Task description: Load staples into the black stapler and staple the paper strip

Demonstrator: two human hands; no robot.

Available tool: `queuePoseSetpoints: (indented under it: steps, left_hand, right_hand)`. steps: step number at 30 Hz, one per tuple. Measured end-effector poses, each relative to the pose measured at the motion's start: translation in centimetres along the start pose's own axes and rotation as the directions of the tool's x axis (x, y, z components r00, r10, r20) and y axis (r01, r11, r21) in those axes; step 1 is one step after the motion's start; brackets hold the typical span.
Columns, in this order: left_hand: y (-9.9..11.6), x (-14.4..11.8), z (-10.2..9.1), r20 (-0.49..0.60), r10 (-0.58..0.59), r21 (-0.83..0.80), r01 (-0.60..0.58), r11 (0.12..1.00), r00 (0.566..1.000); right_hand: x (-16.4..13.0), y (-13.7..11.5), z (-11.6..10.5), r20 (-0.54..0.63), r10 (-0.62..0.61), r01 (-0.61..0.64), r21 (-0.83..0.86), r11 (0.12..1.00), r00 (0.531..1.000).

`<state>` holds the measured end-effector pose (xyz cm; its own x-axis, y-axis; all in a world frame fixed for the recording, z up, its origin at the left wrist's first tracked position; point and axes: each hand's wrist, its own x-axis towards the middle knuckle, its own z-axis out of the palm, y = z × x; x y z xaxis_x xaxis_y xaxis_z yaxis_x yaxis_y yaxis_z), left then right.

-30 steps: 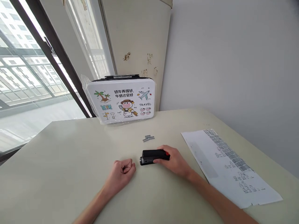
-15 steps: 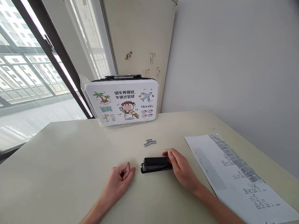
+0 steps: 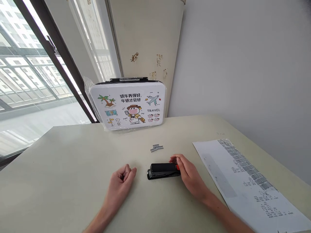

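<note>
From here, the right hand (image 3: 191, 178) curls round the right end of the black stapler (image 3: 162, 171) on the near tabletop (image 3: 70, 165), apparently steadying it, while the left hand (image 3: 119, 186) rests apart, loosely fisted, contents hidden.

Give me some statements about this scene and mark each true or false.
1. The right hand touches the stapler. True.
2. Nothing lies right of the right hand. False: paper does.
3. Staples lie between the stapler and the case. True.
4. The case lies flat. False: it stands on edge.
5. The left hand is curled closed. True.
6. The stapler is white. False: it is mostly black.
</note>
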<state>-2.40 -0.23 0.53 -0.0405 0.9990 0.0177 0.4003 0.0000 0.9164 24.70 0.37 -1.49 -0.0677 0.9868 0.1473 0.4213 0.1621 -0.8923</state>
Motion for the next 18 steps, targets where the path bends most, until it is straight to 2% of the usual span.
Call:
queuePoseSetpoints:
  steps: [7,13,18]
  left_hand:
    - [0.06,-0.06,-0.07,-0.015,-0.079,-0.051,0.078,0.996,0.997]
    - [0.03,-0.16,-0.36,-0.042,-0.095,-0.109,0.090,0.990,0.995]
    - [-0.14,-0.18,-0.21,-0.145,-0.079,-0.123,0.062,0.991,0.986]
  right_hand:
    - [-0.01,0.17,0.04,0.013,-0.005,0.005,0.004,1.000,1.000]
    - [-0.14,0.15,0.02,0.027,0.005,-0.004,-0.002,1.000,1.000]
    - [-0.45,-0.10,0.28,-0.006,0.003,-0.003,-0.035,0.999,1.000]
